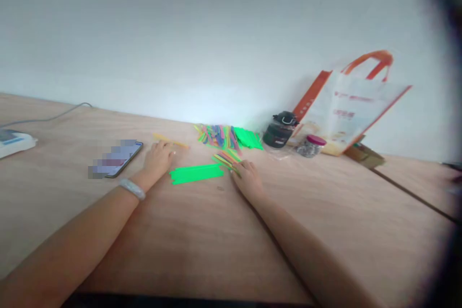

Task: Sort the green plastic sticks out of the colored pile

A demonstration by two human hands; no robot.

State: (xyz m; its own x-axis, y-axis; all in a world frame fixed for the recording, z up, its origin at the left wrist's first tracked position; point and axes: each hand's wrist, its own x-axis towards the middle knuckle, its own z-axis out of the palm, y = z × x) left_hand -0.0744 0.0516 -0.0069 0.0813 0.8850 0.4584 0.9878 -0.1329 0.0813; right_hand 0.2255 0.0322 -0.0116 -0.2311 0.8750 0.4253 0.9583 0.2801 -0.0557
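Note:
On the left of the work area, my left hand (159, 158) has its fingers bent over the middle of a thin yellow-orange strip (182, 145). Both ends of that strip stick out past the fingers; the exact grip is blurred. My right hand (250, 180) is closed at the near end of a small bundle of coloured strips (226, 158), yellow, pink and green among them. Between the two hands lies a flat stack of bright green strips (197, 173), its left ends uneven.
Mixed coloured strips (218, 135) and green strips (249, 138) lie near the wall. Behind my right hand stand a black-wrapped bottle (278, 131), a red-lidded jar (311, 146) and a white-and-orange bag (346, 110). A phone (124, 160) rests left; a white device (16, 143) sits farther left.

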